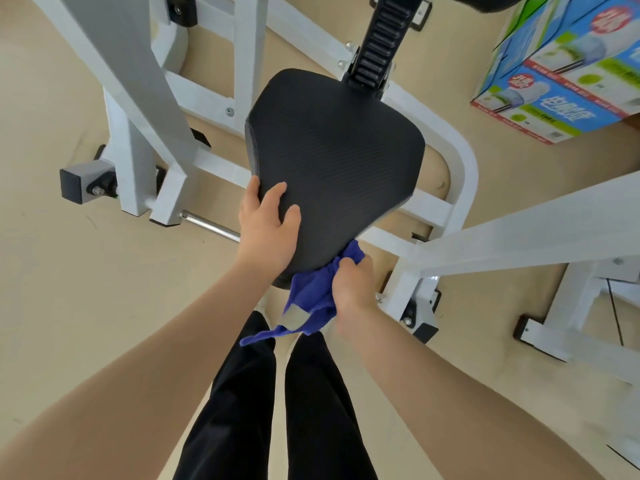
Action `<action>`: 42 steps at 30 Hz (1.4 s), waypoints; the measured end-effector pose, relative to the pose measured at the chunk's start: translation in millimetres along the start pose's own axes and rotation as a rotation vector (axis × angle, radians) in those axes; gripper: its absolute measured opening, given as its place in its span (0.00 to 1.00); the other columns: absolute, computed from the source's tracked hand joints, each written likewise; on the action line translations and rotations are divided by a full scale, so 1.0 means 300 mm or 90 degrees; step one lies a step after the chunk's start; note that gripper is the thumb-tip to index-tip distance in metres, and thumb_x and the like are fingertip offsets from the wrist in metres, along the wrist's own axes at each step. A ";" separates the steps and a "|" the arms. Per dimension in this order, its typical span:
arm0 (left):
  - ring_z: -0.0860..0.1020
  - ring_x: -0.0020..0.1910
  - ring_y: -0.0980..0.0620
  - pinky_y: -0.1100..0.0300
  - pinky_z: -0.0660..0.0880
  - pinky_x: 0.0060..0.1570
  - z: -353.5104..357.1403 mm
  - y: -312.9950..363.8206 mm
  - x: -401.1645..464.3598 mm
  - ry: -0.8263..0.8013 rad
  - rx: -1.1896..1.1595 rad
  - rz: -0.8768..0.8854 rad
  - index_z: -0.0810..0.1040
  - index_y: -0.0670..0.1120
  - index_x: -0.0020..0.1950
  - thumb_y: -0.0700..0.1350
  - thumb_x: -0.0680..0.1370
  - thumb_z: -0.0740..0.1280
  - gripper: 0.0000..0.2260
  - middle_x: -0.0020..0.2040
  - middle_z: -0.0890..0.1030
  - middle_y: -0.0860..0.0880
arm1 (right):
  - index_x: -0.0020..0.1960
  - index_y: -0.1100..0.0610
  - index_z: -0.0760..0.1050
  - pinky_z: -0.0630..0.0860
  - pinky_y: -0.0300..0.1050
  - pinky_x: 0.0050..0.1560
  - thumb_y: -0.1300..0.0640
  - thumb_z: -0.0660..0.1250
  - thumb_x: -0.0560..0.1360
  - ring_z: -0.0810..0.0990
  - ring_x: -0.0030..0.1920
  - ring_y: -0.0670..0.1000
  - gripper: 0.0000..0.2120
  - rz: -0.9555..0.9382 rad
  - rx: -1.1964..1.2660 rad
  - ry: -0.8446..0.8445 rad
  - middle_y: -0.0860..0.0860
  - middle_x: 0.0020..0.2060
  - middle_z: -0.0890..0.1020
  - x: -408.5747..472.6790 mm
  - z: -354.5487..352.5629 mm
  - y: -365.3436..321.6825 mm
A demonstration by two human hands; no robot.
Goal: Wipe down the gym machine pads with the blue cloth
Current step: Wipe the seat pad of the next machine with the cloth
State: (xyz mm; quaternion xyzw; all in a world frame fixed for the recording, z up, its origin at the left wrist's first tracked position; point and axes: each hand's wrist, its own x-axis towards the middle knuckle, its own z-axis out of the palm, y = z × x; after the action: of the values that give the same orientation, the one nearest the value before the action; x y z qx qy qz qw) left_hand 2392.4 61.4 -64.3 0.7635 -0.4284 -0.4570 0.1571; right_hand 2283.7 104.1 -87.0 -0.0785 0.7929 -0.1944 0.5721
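Head view, looking straight down over the person's forearms and dark-trousered legs. The left hand (266,226) lay flat and open on the near left corner of the black seat pad (332,161), fingers spread over the top surface and thumb wrapped over the left edge; it gripped nothing and appeared only to steady the pad. The right hand (353,282), just to the right of the left hand and lower in the frame, was closed around a bunched portion of the blue cloth (311,299), pressing it against the near front edge of the pad. The loose remainder of the cloth hung below and to the left of the right hand, over the legs.

The step in hand was judged to be wiping of the seat pad's front rim, with its broad top, beyond both hands, untouched by the cloth at this instant. The next move probably called for drawing the cloth along the rim or up over the top while the left hand braced the pad. A second dark pad (485,1) was barely visible at the far top edge, above the ribbed black adjuster post (377,43). The white machine frame (450,147) surrounded the seat.
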 end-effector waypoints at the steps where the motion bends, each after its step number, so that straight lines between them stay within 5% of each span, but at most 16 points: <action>1: 0.50 0.76 0.48 0.55 0.50 0.72 0.004 0.000 0.001 0.014 0.013 0.010 0.65 0.48 0.72 0.45 0.80 0.58 0.20 0.77 0.51 0.47 | 0.54 0.56 0.68 0.73 0.51 0.54 0.63 0.52 0.77 0.76 0.46 0.53 0.09 0.013 0.037 0.014 0.51 0.42 0.76 0.030 -0.007 -0.026; 7: 0.47 0.76 0.48 0.54 0.49 0.72 0.024 0.016 0.009 0.053 0.056 0.055 0.67 0.47 0.69 0.43 0.78 0.61 0.18 0.77 0.49 0.46 | 0.54 0.55 0.70 0.70 0.39 0.35 0.65 0.52 0.77 0.73 0.36 0.48 0.12 0.000 0.215 0.137 0.49 0.39 0.75 0.217 -0.081 -0.208; 10: 0.46 0.76 0.46 0.51 0.49 0.73 0.030 0.042 0.022 0.032 0.089 0.098 0.68 0.47 0.68 0.42 0.78 0.61 0.18 0.77 0.49 0.45 | 0.61 0.59 0.67 0.72 0.44 0.43 0.63 0.52 0.78 0.74 0.45 0.53 0.14 0.010 0.114 0.150 0.53 0.48 0.76 0.150 -0.048 -0.160; 13: 0.45 0.76 0.46 0.52 0.48 0.73 0.040 0.073 0.057 0.010 0.109 0.137 0.68 0.47 0.68 0.42 0.78 0.61 0.18 0.78 0.48 0.45 | 0.56 0.54 0.65 0.74 0.50 0.51 0.61 0.52 0.77 0.75 0.48 0.55 0.09 0.064 0.079 0.078 0.52 0.46 0.75 0.072 -0.013 -0.083; 16: 0.45 0.76 0.46 0.55 0.47 0.72 0.048 0.100 0.102 -0.016 0.136 0.180 0.69 0.47 0.68 0.41 0.78 0.61 0.18 0.78 0.47 0.45 | 0.47 0.54 0.69 0.73 0.48 0.46 0.64 0.53 0.76 0.75 0.42 0.53 0.08 0.073 0.107 0.093 0.52 0.40 0.75 0.156 -0.039 -0.120; 23: 0.42 0.76 0.47 0.54 0.45 0.72 0.028 0.107 0.217 -0.072 0.183 0.247 0.71 0.48 0.65 0.41 0.78 0.61 0.15 0.78 0.46 0.47 | 0.44 0.52 0.67 0.68 0.42 0.41 0.69 0.50 0.73 0.69 0.38 0.51 0.14 -0.021 0.203 0.223 0.48 0.36 0.71 0.352 -0.143 -0.274; 28: 0.43 0.76 0.47 0.55 0.45 0.72 -0.007 0.125 0.244 -0.109 0.184 0.244 0.73 0.47 0.64 0.41 0.78 0.61 0.14 0.78 0.49 0.46 | 0.46 0.50 0.70 0.72 0.48 0.48 0.70 0.51 0.73 0.73 0.41 0.50 0.17 0.006 0.184 0.192 0.50 0.42 0.76 0.284 -0.129 -0.213; 35: 0.45 0.76 0.47 0.52 0.49 0.73 0.006 0.115 0.300 -0.102 0.180 0.299 0.75 0.46 0.61 0.41 0.78 0.61 0.12 0.77 0.55 0.47 | 0.47 0.49 0.72 0.69 0.48 0.46 0.68 0.49 0.74 0.70 0.45 0.54 0.19 -0.031 0.132 0.198 0.49 0.42 0.74 0.430 -0.176 -0.393; 38: 0.47 0.76 0.47 0.55 0.48 0.71 0.026 0.106 0.332 -0.083 0.175 0.300 0.76 0.46 0.61 0.41 0.78 0.61 0.12 0.76 0.57 0.47 | 0.56 0.48 0.72 0.70 0.47 0.41 0.66 0.49 0.75 0.72 0.44 0.56 0.20 -0.054 0.097 0.160 0.48 0.42 0.74 0.465 -0.196 -0.385; 42: 0.48 0.76 0.46 0.57 0.48 0.70 0.055 0.130 0.328 -0.081 0.161 0.276 0.76 0.45 0.60 0.40 0.78 0.62 0.12 0.75 0.60 0.46 | 0.61 0.51 0.70 0.69 0.48 0.48 0.66 0.50 0.75 0.72 0.48 0.53 0.20 -0.031 0.090 0.146 0.51 0.49 0.75 0.430 -0.208 -0.331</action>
State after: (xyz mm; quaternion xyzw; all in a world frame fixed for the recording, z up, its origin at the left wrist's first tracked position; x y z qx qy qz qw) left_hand 2379.9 -37.4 -103.7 0.6373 -0.6447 -0.4024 0.1276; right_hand 2172.4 -17.6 -143.5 -0.0344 0.8355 -0.2712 0.4767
